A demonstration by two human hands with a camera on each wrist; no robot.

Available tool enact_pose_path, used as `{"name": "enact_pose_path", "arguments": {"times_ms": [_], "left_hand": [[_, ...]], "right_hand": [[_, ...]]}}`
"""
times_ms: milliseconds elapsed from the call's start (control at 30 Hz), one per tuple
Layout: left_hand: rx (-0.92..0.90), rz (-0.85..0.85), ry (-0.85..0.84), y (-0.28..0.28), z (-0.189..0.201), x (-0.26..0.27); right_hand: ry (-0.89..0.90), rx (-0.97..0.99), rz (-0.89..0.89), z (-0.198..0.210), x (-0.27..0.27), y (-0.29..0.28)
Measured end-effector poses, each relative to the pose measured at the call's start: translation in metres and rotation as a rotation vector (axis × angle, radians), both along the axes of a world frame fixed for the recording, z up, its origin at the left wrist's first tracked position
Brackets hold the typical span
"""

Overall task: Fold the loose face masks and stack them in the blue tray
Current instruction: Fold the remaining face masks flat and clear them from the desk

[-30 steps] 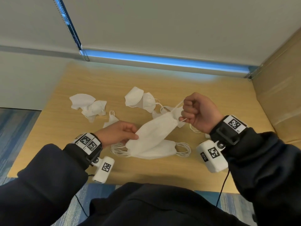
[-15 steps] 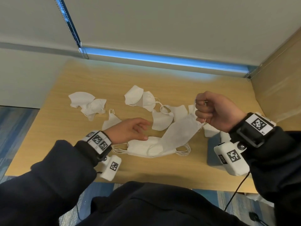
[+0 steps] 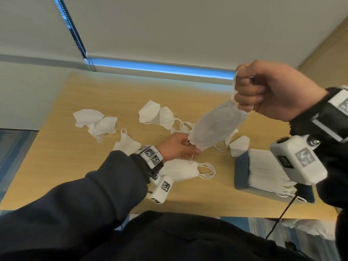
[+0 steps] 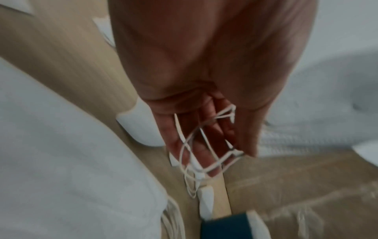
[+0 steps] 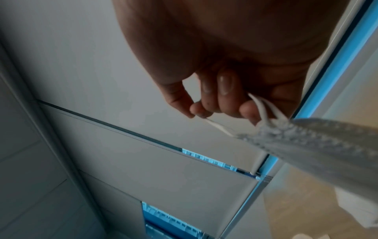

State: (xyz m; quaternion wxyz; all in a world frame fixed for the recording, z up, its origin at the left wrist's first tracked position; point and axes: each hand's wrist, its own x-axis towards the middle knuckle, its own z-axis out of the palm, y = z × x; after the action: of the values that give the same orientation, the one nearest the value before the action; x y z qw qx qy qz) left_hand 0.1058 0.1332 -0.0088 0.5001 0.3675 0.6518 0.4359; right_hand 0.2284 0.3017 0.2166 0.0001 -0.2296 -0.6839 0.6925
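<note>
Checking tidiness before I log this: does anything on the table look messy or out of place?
Mostly no. Loose masks lie scattered and crumpled on the table. The blue tray holds a neat stack, though some ear loops spill over its near edge. Both hands hold one mask in the air.

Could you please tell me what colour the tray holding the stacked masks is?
Blue, a muted grey-blue; the tray shows best in the head view.

Pale wooden table (image 3: 79, 166) against a drawn white roller blind (image 3: 169, 25), striped blue carpet (image 3: 13, 147) below.
</note>
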Motion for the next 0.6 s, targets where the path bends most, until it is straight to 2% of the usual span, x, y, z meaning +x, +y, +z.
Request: {"name": "enact_pose_path", "arguments": {"times_ms": [133,267,400,467,533,600], "left_hand": [[0.020,0.170,-0.190,-0.035,0.008,-0.030],[0.063,0.340,-0.320,-0.079,0.009,-0.062],[0.264,0.603,-0.786,-0.130,0.009,-0.091],[0.331,0.773,-0.908,-0.155,0.012,-0.101],[0.299,0.863,-0.927,-0.174,0.014,-0.107],[0.118,0.816,-0.822,-0.183,0.011,-0.106]], "right_hand": [[-0.024,-0.044,-0.110,-0.006,0.015,0.016],[-0.061,-0.124,-0.227,-0.037,0.026,0.023],[-0.199,-0.126,-0.363,-0.100,0.036,0.024],[-0.282,-0.145,-0.365,-0.133,0.039,0.017],[-0.372,-0.129,-0.346,-0.164,0.040,0.009],[-0.450,-0.039,-0.293,-0.185,0.038,-0.003]]}}
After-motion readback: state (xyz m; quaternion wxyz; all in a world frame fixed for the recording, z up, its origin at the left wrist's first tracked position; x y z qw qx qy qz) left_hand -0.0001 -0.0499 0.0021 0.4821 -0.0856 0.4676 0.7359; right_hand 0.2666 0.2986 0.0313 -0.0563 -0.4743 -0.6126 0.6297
